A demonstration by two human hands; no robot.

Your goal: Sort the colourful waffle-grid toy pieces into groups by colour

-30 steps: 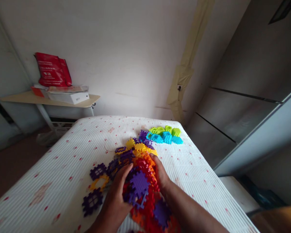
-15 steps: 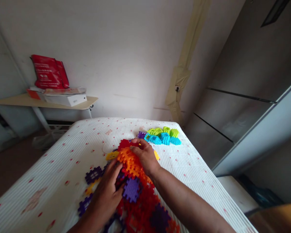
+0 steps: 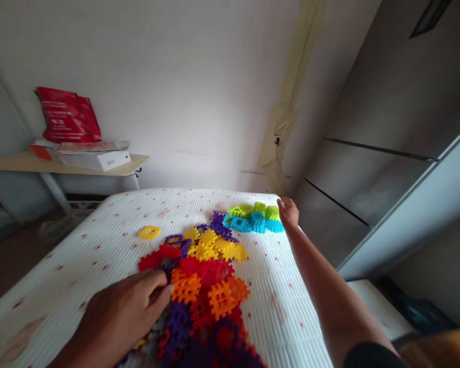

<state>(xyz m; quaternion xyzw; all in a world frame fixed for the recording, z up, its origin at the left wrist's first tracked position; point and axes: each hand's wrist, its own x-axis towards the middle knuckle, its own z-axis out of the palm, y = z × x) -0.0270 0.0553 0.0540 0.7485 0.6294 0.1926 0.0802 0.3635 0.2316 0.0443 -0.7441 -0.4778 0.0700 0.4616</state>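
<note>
A heap of notched, interlocking plastic pieces lies on the white bed sheet. My left hand (image 3: 128,304) is at the heap's left side, its fingers curled and thumb tip against the edge of an orange piece (image 3: 186,286). What it grips, if anything, is hidden. Red pieces (image 3: 210,271), yellow pieces (image 3: 207,245) and purple pieces (image 3: 176,327) lie around there. My right hand (image 3: 289,210) is stretched far forward to the bed's right edge, beside the lime green pieces (image 3: 272,212). Its fingers look curled in; their inside is hidden. Blue pieces (image 3: 257,223) sit just left of it.
A single yellow piece (image 3: 149,232) lies apart on the sheet (image 3: 111,235). Against the wall at left, a small table (image 3: 130,167) carries a red bag (image 3: 67,115) and a white box (image 3: 103,161). A grey cabinet (image 3: 375,179) stands beyond the bed's right edge.
My right hand has left the orange pieces and reached forward and right to the green ones. My left hand has shifted left. The orange pieces now lie spread; one yellow piece lies apart at left.
</note>
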